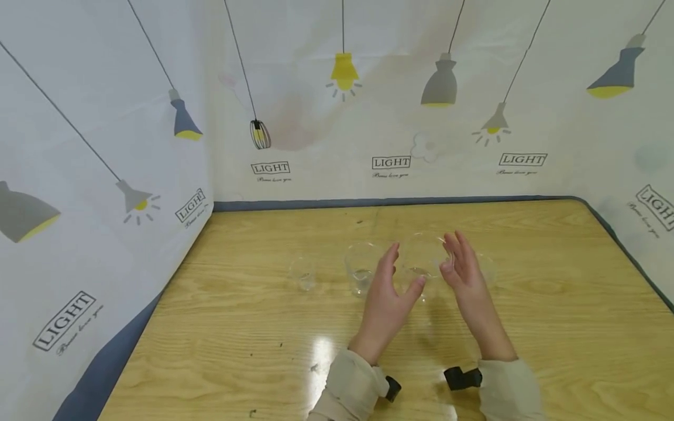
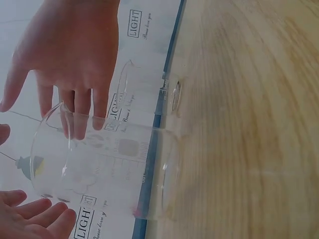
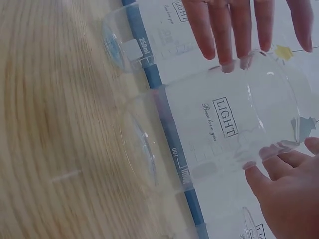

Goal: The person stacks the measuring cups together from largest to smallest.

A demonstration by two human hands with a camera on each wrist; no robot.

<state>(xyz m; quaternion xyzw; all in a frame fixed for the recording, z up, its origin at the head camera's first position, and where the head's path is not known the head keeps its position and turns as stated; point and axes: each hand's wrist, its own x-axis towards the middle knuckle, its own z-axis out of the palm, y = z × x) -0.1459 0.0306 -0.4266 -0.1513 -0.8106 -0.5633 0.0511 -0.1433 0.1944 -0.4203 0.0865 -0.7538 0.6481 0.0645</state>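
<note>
A large clear beaker [image 1: 423,275] with printed markings stands upright between my two hands; its marks show in the left wrist view, beaker [image 2: 124,167]. My left hand [image 1: 387,298] is at its left side, thumb spread from extended fingers. On the opposite side is my right hand [image 1: 470,292], its fingers also extended and near the rim. Neither hand curls round the glass; whether fingertips touch it, I cannot tell. To the left of my left hand stands a medium beaker [image 1: 360,280], marked 250ml in the right wrist view, beaker [image 3: 117,45].
A small beaker [image 1: 304,278] stands farthest left on the wooden table [image 1: 237,351]. Partly behind my right hand is another clear beaker [image 1: 488,270]. A printed white curtain [image 1: 305,181] borders the table's back and sides. Black straps [image 1: 463,379] hang at the wrists.
</note>
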